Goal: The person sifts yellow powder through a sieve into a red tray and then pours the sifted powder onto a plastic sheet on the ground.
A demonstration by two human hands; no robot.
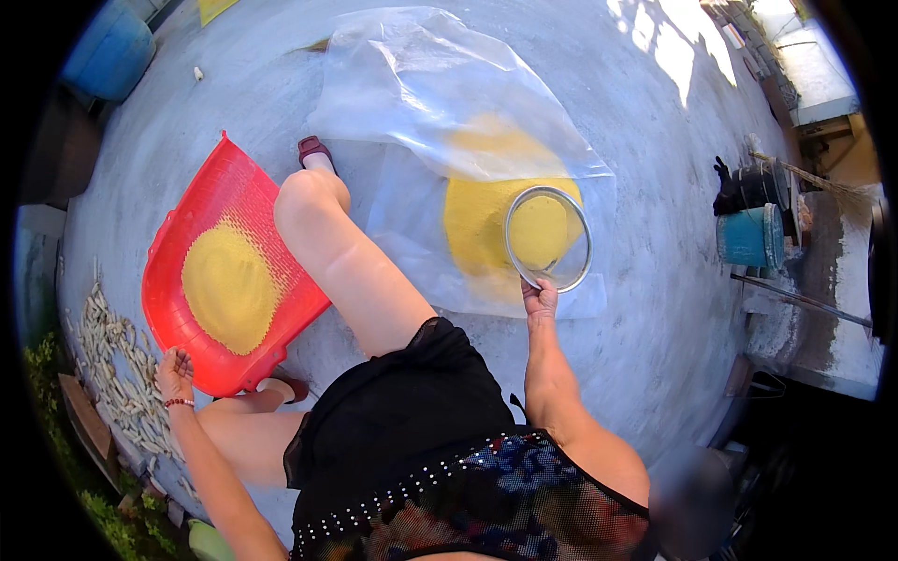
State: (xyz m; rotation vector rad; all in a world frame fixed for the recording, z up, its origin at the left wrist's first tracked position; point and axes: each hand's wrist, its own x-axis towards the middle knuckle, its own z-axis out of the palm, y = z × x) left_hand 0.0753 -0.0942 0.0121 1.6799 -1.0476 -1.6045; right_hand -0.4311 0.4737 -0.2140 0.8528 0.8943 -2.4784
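In my right hand [539, 297] is a round sieve [587, 254] with a shiny metal rim, gripped at its near edge. A heap of fine yellow grains lies inside the sieve. It is held over a larger pile of yellow grains [472, 220] on a clear plastic sheet [402, 70], part of which folds over the pile's far side. My left hand [175, 374], with a beaded bracelet at the wrist, is beside the near left edge of a red plastic scoop-shaped basket [210, 178]. Its fingers are loosely bent, with nothing visible in them. A mound of yellow grains [229, 288] rests in the basket.
Bare corn cobs [117, 365] are strewn at the left. A blue barrel [110, 49] stands far left. At the right are a teal bucket [751, 236], a black bucket [762, 185] and a broom [814, 178]. My bent leg [351, 262] lies between basket and sheet.
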